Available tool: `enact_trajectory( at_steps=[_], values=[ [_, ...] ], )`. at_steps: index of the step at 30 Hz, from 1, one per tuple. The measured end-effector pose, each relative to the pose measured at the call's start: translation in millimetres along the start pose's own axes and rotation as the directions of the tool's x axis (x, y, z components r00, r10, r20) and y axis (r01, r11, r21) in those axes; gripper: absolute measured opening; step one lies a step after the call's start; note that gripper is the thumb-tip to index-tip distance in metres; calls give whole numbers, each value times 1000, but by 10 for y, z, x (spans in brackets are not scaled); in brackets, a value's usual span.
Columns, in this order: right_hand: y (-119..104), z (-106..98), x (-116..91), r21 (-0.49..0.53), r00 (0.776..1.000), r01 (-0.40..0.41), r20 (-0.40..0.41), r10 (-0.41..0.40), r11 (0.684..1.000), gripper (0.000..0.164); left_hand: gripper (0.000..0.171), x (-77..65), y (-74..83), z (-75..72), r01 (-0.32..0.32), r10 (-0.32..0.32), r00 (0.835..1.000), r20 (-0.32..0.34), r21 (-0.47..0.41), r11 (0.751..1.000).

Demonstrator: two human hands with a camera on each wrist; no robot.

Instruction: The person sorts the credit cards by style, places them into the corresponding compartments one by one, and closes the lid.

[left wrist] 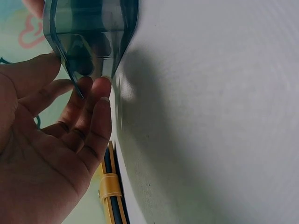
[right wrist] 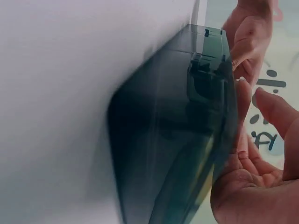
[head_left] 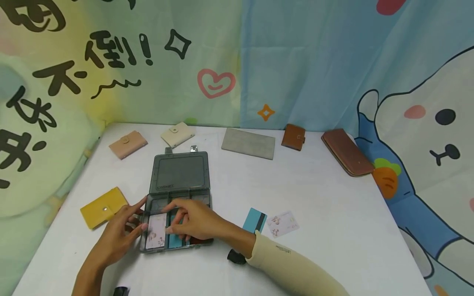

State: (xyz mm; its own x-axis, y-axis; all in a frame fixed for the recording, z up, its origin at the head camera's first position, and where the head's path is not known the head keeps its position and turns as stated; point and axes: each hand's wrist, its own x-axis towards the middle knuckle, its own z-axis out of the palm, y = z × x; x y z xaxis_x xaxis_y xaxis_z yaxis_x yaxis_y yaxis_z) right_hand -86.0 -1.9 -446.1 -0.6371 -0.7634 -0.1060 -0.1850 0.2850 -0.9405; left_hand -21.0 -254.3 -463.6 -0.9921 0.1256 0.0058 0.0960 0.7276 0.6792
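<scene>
A transparent grey plastic storage box (head_left: pixel 177 248) lies on the table with its lid (head_left: pixel 180 170) raised. Its left compartment holds a pale floral card (head_left: pixel 156 231); a blue card (head_left: pixel 174 241) lies in the compartment beside it. My left hand (head_left: pixel 120 230) holds the box at its left wall, thumb near the rim and fingertips along the side, as the left wrist view (left wrist: pixel 60 121) also shows. Over the open compartments hovers my right hand (head_left: pixel 196 220), its index finger stretched forward and thumb beside the floral card. Nothing shows between thumb and index finger. The other fingers partly cover the blue card.
Right of the box lie a blue card with a dark stripe (head_left: pixel 254 220) and a floral card (head_left: pixel 283 224). A yellow wallet (head_left: pixel 103 207) is at left. Along the back are pink (head_left: pixel 128 144), cream (head_left: pixel 177 134), grey (head_left: pixel 248 143) and brown (head_left: pixel 293 137) wallets, plus a dark brown one (head_left: pixel 347 152).
</scene>
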Motion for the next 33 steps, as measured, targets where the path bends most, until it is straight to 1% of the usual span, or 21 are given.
enact_trajectory(
  at_steps=[3, 5, 8, 11, 13, 16, 18, 21, 24, 28, 31, 33],
  values=[
    [41, -79, -74, 46, 999, 43, -22, -42, 998, 46, 76, -9, -4, -1, 2, -2, 1000, -3, 3, 1000],
    [73, -152, -145, 56, 996, 64, -59, -61, 996, 45, 76, -5, 5, -3, 2, -2, 1000, -2, 8, 1000],
    [117, -284, -281, 56, 993, 54, -107, -48, 997, 45, 77, 1, 16, -6, 10, -10, 1000, 3, 16, 1000],
    [157, -424, -455, -16, 991, 11, -131, -13, 1000, 47, 78, 1, 21, -4, 10, -10, 1000, 4, 20, 1000],
    [192, -515, -582, -99, 992, -23, -129, 10, 995, 49, 78, 0, 22, -4, 7, -7, 1000, 4, 23, 1000],
    [267, -644, -762, -227, 994, -55, -106, 32, 972, 52, 78, -6, 20, 0, -6, 6, 1000, -6, 28, 1000],
    [334, -730, -875, -292, 995, -74, -84, 51, 954, 55, 78, -5, 23, 2, -5, 5, 1000, -6, 27, 1000],
    [442, -851, -1030, -364, 995, -94, -49, 82, 926, 58, 78, -2, 27, 3, -3, 3, 1000, -2, 25, 1000],
    [541, -961, -1160, -429, 994, -108, -32, 104, 897, 59, 78, 3, 31, 1, 3, -3, 1000, 3, 21, 1000],
    [628, -1077, -1268, -495, 992, -122, -49, 113, 860, 60, 77, 3, 30, -3, 9, -9, 1000, 5, 25, 1000],
    [659, -1126, -1299, -532, 990, -139, -75, 117, 835, 59, 77, -2, 29, -1, 6, -6, 1000, 1, 27, 1000],
    [666, -1136, -1296, -548, 989, -151, -91, 120, 823, 55, 77, -6, 29, 1, 3, -3, 1000, -3, 27, 1000]
  ],
)
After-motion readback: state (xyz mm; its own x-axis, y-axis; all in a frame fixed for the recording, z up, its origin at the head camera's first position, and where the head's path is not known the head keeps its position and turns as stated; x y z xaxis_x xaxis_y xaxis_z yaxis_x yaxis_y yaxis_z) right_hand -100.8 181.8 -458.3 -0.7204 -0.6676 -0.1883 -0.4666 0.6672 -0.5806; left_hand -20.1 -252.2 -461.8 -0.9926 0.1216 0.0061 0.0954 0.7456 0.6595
